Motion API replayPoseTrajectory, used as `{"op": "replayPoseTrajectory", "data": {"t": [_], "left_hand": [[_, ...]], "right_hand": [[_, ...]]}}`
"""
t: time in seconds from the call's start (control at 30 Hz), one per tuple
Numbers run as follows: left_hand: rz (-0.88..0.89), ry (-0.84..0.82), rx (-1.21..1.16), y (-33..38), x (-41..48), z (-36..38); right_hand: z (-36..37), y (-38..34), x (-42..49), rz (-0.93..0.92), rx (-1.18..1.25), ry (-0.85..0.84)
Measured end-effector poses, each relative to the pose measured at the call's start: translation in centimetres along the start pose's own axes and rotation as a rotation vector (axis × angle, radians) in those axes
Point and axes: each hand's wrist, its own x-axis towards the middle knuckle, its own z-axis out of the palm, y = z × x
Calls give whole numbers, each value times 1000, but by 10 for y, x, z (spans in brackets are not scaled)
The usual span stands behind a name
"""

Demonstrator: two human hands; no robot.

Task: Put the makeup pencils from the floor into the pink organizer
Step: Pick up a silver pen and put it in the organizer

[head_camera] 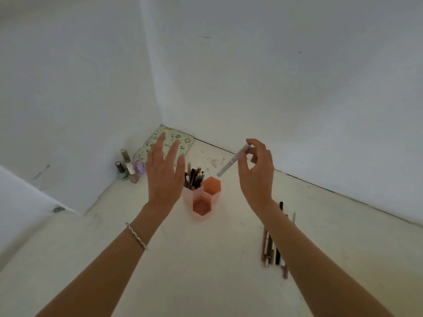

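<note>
The pink organizer (202, 200) of three hexagonal cups stands on the pale floor at centre. Its back-left cup holds several makeup pencils (194, 177) upright; the other two cups look empty. My right hand (256, 172) hovers up and to the right of the organizer, fingertips pinched on a light grey pencil (231, 161) that slants down toward the cups. My left hand (164, 170) is open with fingers spread, just left of the organizer and holding nothing. Several more pencils (273, 245) lie in a bunch on the floor, partly hidden under my right forearm.
Nail polish bottles (129, 168) stand against the left wall. A floral patterned case (169, 139) lies in the corner behind my left hand. White walls close in behind and to the left; a wall corner juts out at lower left.
</note>
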Motion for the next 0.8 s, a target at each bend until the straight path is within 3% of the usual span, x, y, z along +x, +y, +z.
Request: {"op": "replayPoseTrajectory", "data": {"t": [0.17, 0.37, 0.53, 0.63, 0.7, 0.8], "left_hand": [[-81, 27, -129, -2, 10, -15], [-73, 20, -233, -1, 5, -18], [-59, -19, -298, 14, 6, -12], [-60, -15, -335, 32, 5, -6], [-49, 19, -344, 47, 5, -2], [32, 66, -367, 74, -2, 10]], "right_hand": [[35, -36, -8, -104, 38, -83], [62, -21, -31, -337, -243, -323], [63, -10, -37, -393, -421, -423], [57, -8, -36, -434, -473, -581], [46, -5, -35, -341, -437, -531], [19, 8, -24, -114, -312, -247]]}}
